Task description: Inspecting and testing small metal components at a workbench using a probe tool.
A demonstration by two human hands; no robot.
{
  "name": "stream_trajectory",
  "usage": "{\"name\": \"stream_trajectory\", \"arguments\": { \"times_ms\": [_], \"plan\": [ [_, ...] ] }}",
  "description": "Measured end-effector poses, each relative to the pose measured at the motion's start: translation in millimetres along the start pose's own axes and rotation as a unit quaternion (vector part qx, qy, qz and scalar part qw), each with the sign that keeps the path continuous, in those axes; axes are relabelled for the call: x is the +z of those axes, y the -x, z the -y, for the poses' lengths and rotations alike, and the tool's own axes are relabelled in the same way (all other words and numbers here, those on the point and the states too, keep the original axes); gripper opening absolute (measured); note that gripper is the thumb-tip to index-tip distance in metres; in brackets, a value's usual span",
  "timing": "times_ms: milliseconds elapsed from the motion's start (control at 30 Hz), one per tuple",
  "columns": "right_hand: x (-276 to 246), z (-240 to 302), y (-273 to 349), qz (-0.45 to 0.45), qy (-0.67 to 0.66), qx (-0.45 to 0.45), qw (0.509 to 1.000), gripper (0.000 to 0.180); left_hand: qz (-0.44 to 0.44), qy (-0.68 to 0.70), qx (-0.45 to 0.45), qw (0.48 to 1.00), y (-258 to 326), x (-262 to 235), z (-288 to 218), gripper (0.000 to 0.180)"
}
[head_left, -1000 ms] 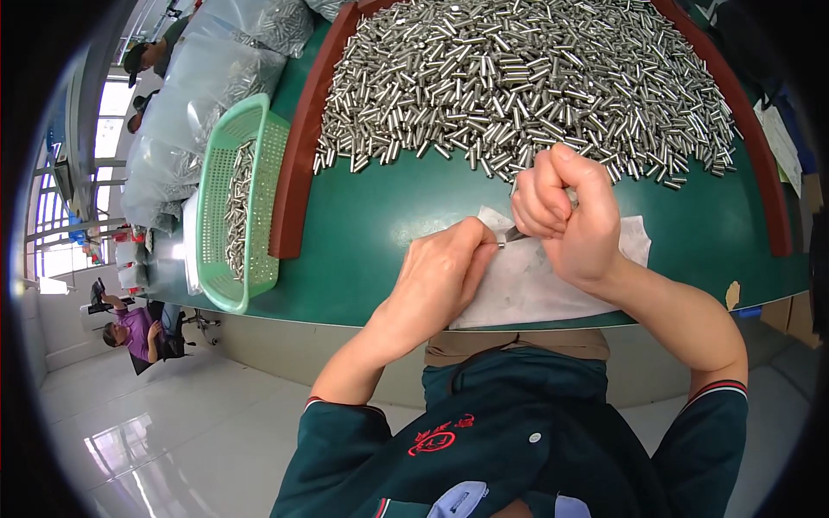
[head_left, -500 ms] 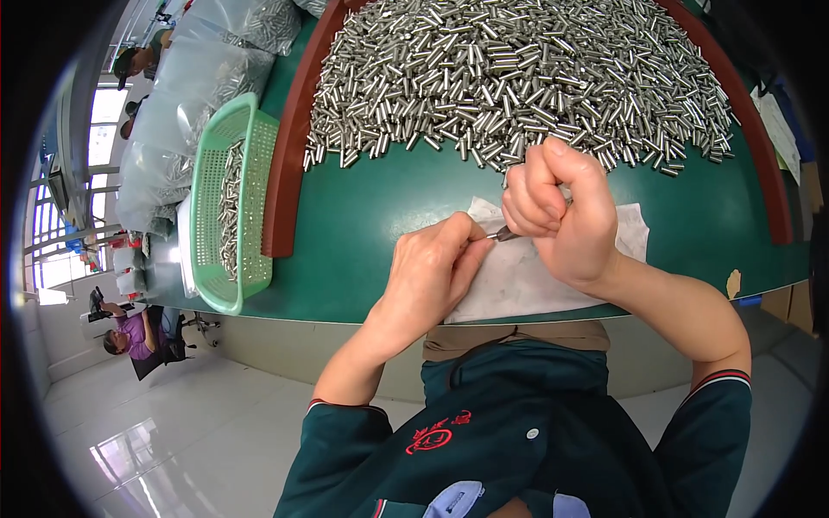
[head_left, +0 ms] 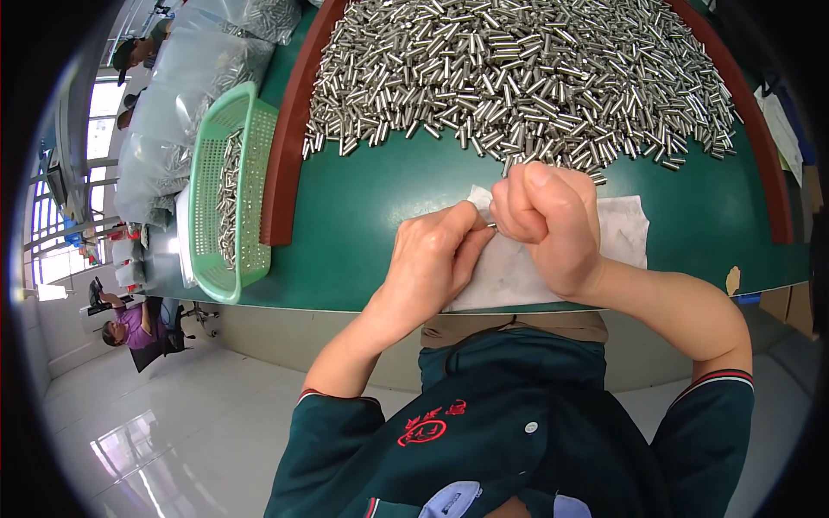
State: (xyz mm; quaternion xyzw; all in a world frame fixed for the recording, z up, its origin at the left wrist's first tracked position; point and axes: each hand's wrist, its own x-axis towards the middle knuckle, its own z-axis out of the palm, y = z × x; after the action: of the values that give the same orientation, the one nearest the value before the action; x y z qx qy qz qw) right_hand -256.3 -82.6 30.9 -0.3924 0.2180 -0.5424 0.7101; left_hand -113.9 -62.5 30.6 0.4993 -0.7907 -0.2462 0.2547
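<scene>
Over a white cloth (head_left: 617,233) near the front edge of the green table, my two hands meet. My left hand (head_left: 432,259) pinches a small metal pin (head_left: 492,226) between thumb and fingers; only a short bit of it shows. My right hand (head_left: 553,220) is a closed fist beside it, its fingers up against the pin's exposed end. What the right fist grips is hidden by its fingers. Beyond my hands lies a wide heap of short, shiny metal pins (head_left: 518,78), its nearest pieces just past the right fist.
Dark red rails (head_left: 298,129) border the heap on both sides. A green plastic basket (head_left: 255,207) with metal pins stands at the left, beside clear bags (head_left: 160,121) of metal parts. A seated person (head_left: 138,326) in purple is farther left. A tan scrap (head_left: 733,281) lies at the right edge.
My right fist has come lower and slightly left, closing onto the pin's end by my left fingers. The dark tip that showed between the hands is now covered.
</scene>
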Motion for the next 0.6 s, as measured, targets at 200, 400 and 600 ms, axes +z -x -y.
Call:
{"name": "stream_trajectory", "arguments": {
  "times_ms": [200,400,600],
  "plan": [
    [-10,4,-4,0.015,-0.046,0.025,0.999,0.038,-0.03,0.121,-0.077,0.989,6,-4,-2,0.01],
    [-14,9,-9,0.018,-0.065,0.03,0.997,0.039,0.008,0.793,-0.171,0.585,-5,-33,35,0.014],
    [-14,11,-13,-0.001,-0.094,0.024,0.995,0.04,-0.098,0.331,-0.194,0.918,-37,-47,59,0.012]
  ]
}}
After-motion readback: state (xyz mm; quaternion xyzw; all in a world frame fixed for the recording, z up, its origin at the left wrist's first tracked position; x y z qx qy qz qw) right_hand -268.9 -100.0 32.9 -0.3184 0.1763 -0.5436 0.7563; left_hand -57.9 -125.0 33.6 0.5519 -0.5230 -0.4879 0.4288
